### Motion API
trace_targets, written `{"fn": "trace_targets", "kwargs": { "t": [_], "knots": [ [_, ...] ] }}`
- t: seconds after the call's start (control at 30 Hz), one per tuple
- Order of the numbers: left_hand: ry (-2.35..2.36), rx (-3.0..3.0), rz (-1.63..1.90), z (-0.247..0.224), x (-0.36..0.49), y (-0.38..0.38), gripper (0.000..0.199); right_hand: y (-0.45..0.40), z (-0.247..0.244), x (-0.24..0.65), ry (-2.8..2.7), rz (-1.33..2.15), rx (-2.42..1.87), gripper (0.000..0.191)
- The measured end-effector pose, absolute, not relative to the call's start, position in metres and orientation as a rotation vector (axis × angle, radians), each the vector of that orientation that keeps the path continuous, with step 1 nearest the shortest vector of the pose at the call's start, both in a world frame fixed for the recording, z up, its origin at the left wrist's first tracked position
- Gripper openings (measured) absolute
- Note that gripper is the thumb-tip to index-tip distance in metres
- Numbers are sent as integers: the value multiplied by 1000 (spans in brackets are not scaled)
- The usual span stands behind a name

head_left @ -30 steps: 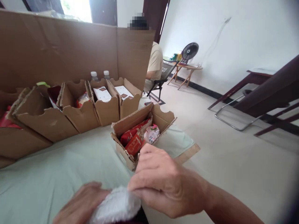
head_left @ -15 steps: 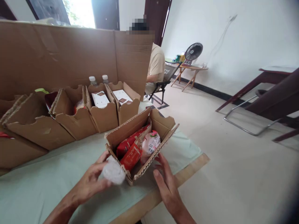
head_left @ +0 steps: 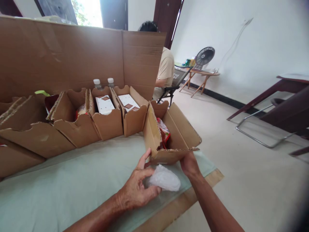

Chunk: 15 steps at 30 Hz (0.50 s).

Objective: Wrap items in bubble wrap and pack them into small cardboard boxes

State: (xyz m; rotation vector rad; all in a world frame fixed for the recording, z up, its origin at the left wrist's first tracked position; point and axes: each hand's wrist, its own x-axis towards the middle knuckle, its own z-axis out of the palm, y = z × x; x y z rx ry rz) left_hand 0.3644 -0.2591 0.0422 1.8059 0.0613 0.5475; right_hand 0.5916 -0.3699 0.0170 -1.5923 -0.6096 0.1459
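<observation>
My left hand (head_left: 137, 188) grips a crumpled bundle of translucent plastic (head_left: 167, 178) between thumb and fingers. Its index finger also touches the near left corner of a cardboard box (head_left: 169, 157). Against the lower right of that box is my right hand (head_left: 190, 165), its fingers hidden under or behind the cardboard. Inside the box, red packets (head_left: 164, 133) are partly visible past the left wall. The box stands angled at the right end of a row of similar boxes, close beside a box holding a white patterned carton (head_left: 128, 102).
More cardboard boxes (head_left: 70, 135) line the pale green cloth (head_left: 79, 180), with two white-capped bottles (head_left: 97, 83) behind them. A tall cardboard panel (head_left: 82, 54) stands at the back. Beyond it a person (head_left: 166, 66) sits in a folding chair. A fan (head_left: 204, 56) stands on a small table.
The box with red packets has moved away from me to the row's end and turned. Both hands moved with it, and the plastic bundle shifted right in my left hand.
</observation>
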Motion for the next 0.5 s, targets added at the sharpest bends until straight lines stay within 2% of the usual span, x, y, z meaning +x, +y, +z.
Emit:
{"fn": "trace_targets", "kwargs": {
  "t": [0.1, 0.23, 0.37, 0.5],
  "knots": [
    [93, 1820, 508, 41, 364, -256, 16, -399, 17, 581, -694, 309, -1525, 60],
    [76, 1803, 374, 41, 368, -250, 26, -421, 4, 567, -817, 397, -1577, 66],
    [-10, 1646, 305, 41, 379, -247, 32, -398, -1, 577, -743, 298, -1617, 48],
    [70, 1630, 237, 41, 363, -245, 29, -370, 7, 602, -789, 302, -1560, 52]
  ]
}}
